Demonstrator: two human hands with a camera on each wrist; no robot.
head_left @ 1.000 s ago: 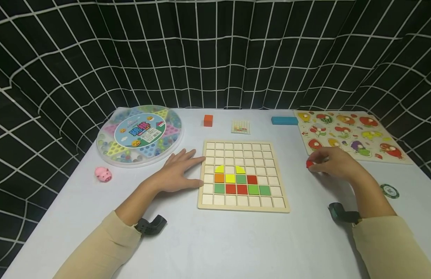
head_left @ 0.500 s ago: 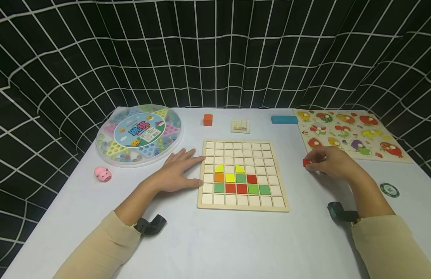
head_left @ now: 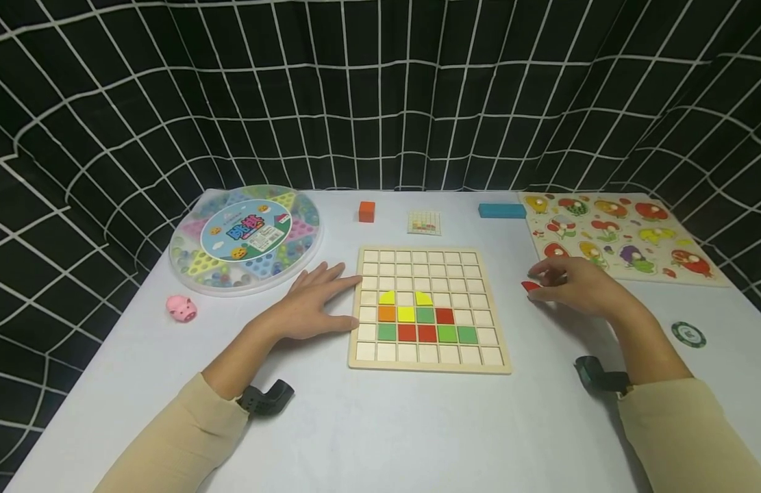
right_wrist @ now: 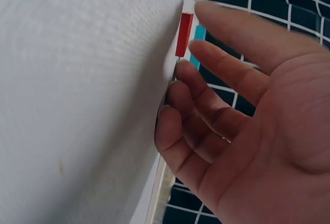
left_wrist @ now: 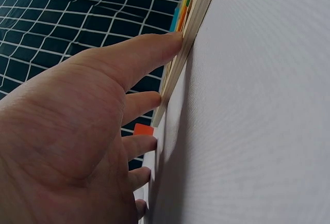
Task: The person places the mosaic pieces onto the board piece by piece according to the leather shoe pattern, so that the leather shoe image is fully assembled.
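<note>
Pinching a red tile (head_left: 531,285), the right hand (head_left: 576,287) hovered right of the grid board (head_left: 431,361); the left hand (head_left: 312,306) lay flat, touching its left edge.

**Where hands can go and what is in the way**

The white table (head_left: 380,424) has a big bare part in front of the wooden grid board (head_left: 429,363), between the 2 sleeves. The left hand (head_left: 312,305) lies flat against the board's left edge, so that side is blocked. The right hand (head_left: 571,287) with a small red piece (head_left: 531,285) sits in the gap between the board and the fruit puzzle (head_left: 620,236). Behind the board, the orange cube (head_left: 366,211), small card (head_left: 425,222) and blue block (head_left: 502,210) stand apart, with room between them. The round marble box (head_left: 247,236) and pink pig (head_left: 181,308) fill the left side. A green chip (head_left: 688,335) lies far right.
</note>
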